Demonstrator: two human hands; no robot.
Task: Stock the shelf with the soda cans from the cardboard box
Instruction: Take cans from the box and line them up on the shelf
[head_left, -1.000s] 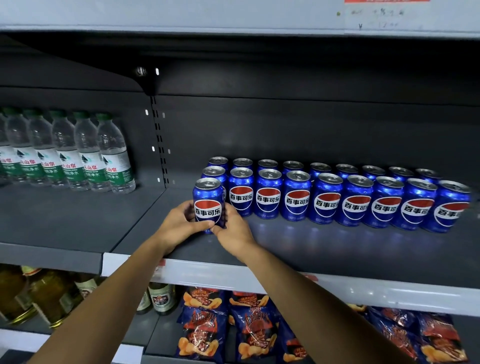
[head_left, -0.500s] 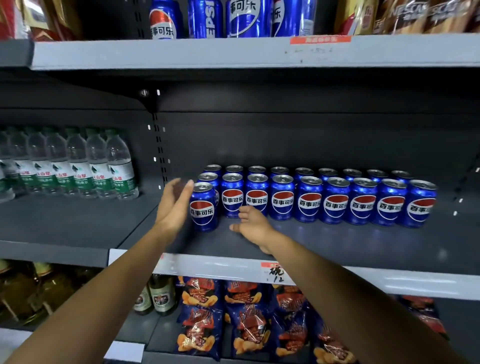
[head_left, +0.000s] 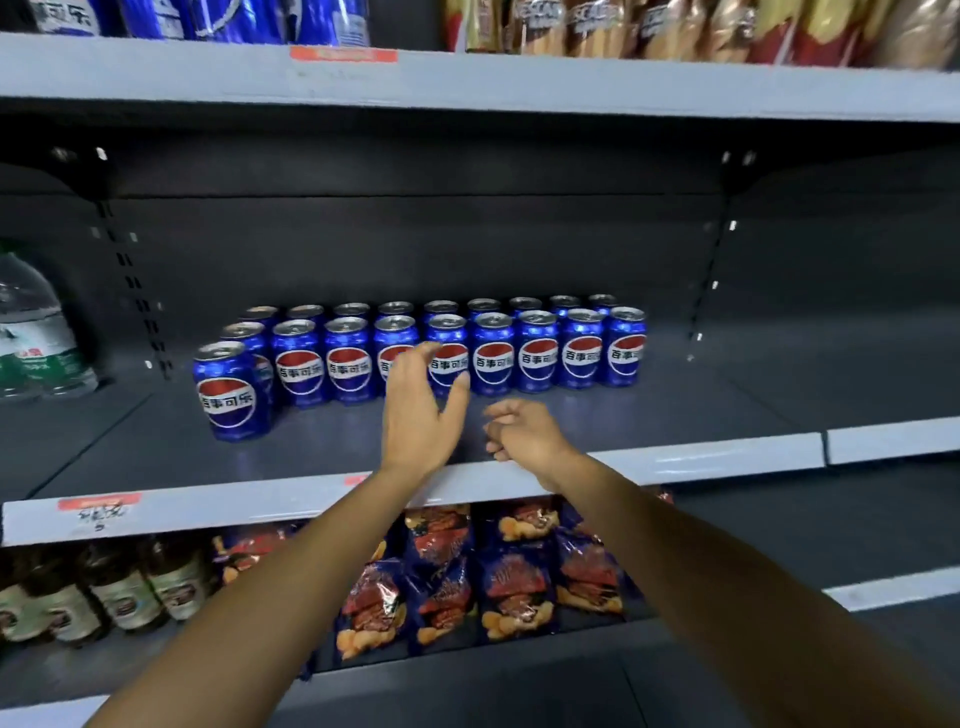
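Blue soda cans (head_left: 493, 353) stand in two rows on the dark middle shelf (head_left: 675, 415). One more blue can (head_left: 228, 392) stands alone at the left, in front of those rows. My left hand (head_left: 421, 410) hovers over the shelf with fingers spread and holds nothing, right in front of the front row. My right hand (head_left: 524, 431) is beside it near the shelf's front edge, fingers loosely curled and empty. The cardboard box is out of view.
Water bottles (head_left: 36, 338) stand on the shelf section to the left. Snack bags (head_left: 467, 571) and small bottles (head_left: 119, 587) fill the shelf below. More cans and packets sit on the shelf above (head_left: 519, 83). The middle shelf's right part is bare.
Both hands have let go of the front-left can and pulled back to the right, away from it. The view has shifted right and back.
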